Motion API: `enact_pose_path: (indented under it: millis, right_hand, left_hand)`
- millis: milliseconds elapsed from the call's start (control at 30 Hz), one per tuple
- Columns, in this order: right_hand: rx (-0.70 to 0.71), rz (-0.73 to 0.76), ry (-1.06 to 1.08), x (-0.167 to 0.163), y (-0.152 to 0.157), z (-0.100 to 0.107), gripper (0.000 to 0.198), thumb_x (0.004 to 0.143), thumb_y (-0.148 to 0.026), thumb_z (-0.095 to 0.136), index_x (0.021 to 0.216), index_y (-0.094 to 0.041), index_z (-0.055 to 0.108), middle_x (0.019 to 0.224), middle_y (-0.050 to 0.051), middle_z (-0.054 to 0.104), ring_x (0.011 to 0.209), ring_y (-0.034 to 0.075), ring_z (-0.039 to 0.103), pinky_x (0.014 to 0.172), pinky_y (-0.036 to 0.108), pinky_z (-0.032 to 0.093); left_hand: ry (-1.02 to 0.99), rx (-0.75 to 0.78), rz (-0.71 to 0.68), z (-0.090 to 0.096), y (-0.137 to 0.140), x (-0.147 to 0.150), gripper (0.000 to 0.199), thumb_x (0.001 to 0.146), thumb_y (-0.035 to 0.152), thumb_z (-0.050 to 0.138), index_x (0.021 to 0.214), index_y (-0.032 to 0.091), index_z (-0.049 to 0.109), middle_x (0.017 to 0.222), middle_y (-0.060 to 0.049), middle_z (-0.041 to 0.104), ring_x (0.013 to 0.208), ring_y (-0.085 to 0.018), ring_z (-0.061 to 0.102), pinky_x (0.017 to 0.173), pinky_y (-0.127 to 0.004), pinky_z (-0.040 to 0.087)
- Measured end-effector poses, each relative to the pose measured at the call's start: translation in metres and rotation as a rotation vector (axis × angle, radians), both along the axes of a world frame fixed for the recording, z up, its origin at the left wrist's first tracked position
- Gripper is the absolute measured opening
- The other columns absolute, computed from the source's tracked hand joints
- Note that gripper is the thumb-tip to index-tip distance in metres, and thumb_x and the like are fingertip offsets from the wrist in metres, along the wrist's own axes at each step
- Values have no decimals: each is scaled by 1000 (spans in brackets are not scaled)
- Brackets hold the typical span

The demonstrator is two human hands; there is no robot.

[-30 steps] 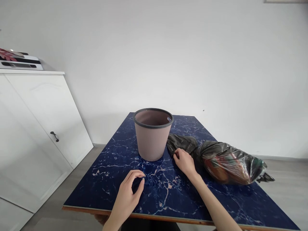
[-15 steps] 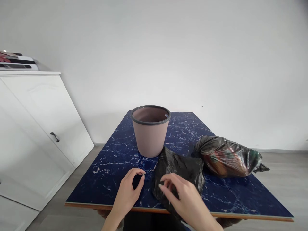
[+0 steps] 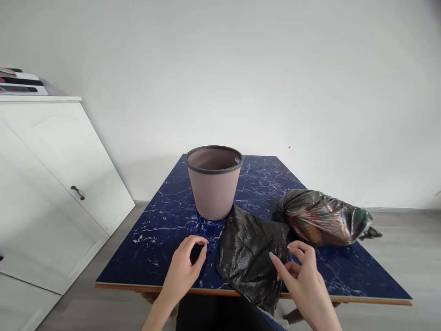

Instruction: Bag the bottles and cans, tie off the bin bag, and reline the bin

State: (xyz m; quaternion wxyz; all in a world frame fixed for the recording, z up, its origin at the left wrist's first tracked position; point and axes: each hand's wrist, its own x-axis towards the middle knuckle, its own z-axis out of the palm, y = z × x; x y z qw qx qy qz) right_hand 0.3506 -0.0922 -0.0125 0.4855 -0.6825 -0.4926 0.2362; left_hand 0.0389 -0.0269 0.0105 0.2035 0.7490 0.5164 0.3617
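A flat black plastic bag [image 3: 250, 248] lies creased on the blue table, its near corner hanging over the front edge. My right hand [image 3: 303, 271] is at the bag's right side, thumb and fingers apart; whether it touches the plastic I cannot tell. To the left of the bag, my left hand [image 3: 186, 262] hovers near the table with nothing in it, its fingers curved and a slight gap between thumb and fingertip. Behind the bag stands an upright mauve trash bin [image 3: 215, 193] with a dark rim and no liner visible over it.
A filled, knotted black garbage bag [image 3: 320, 218] rests on the right side of the table, colourful contents showing through. The marbled blue table [image 3: 155, 248] has a wooden front edge. White cabinets [image 3: 62, 184] stand at the left, and a pale wall [image 3: 262, 82] rises behind.
My right hand has moved right across the black bag to its right side, uncovering the bag's middle. The left hand has barely moved. The view has shifted slightly.
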Motion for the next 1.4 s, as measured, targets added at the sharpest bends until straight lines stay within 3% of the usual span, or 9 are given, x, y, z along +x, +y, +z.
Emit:
enact_pose_path:
  millis: [100,267,433,567,767,900,1100,1233,1400]
  right_hand:
    - [7,127,-46,-23,2,16,45,96,-68,63,115,-27,62,105,12,74,56,19,67,47,31,53]
    - [81,285,-42,-61,-5,39,44,106,-55,53,143,-34,65,142,14,66,65,16,72,55,28,62]
    - [160,390,-103,-100,-20,41,44,109,-46,49,149,-37,63,151,11,64,71,17,76,66,29,66]
    - [231,432,-190,-114,-29,36,46,108,-44,51,150,-36,64,150,11,65,66,19,76,60,32,66]
    - [260,367,-147,-107,-38,43,45,108,-46,55,153,-41,61,149,10,67,59,18,73,51,31,63]
    - [273,263,-35,-101,-39,57,37,109,-43,54,143,-39,67,148,12,66,59,18,70,48,33,61]
    - [256,145,-42,-90,-28,53,42,104,-52,60,141,-32,63,143,16,64,50,14,57,45,33,57]
    - [243,33,-81,-80,-27,50,41,103,-53,61,136,-28,63,130,17,67,50,13,56,49,34,57]
    - [310,-39,-98,-81,-40,71,49,103,-48,61,149,-32,55,138,18,64,44,12,53,46,37,55]
  left_hand:
    - [-3,1,8,1,0,0,23,106,45,55,111,30,72,113,-6,78,107,-26,76,93,-38,63]
    - [-148,-67,20,10,-8,7,28,106,50,56,114,29,72,115,-7,79,109,-26,75,97,-39,62]
    - [-342,-158,-50,41,-26,28,34,107,53,54,124,27,68,118,-9,78,111,-26,74,102,-40,61]
    - [-283,-195,-81,63,-34,42,30,102,53,62,107,26,74,105,-6,78,99,-26,73,93,-37,62]
    - [-358,-182,89,64,-37,39,41,101,60,61,83,24,70,83,-3,71,82,-22,68,74,-27,56]
    - [-391,-180,184,69,-41,32,49,97,67,62,73,24,62,69,0,53,66,-17,54,62,-25,49]
    - [-462,-185,238,75,-51,24,53,97,69,62,71,24,53,67,3,35,59,-14,36,54,-23,40]
    - [-485,-155,261,73,-55,19,52,97,69,61,73,24,52,69,3,40,61,-14,41,56,-21,44]
    - [-512,-142,251,78,-59,18,47,98,69,61,81,25,63,72,0,55,69,-17,58,66,-20,55]
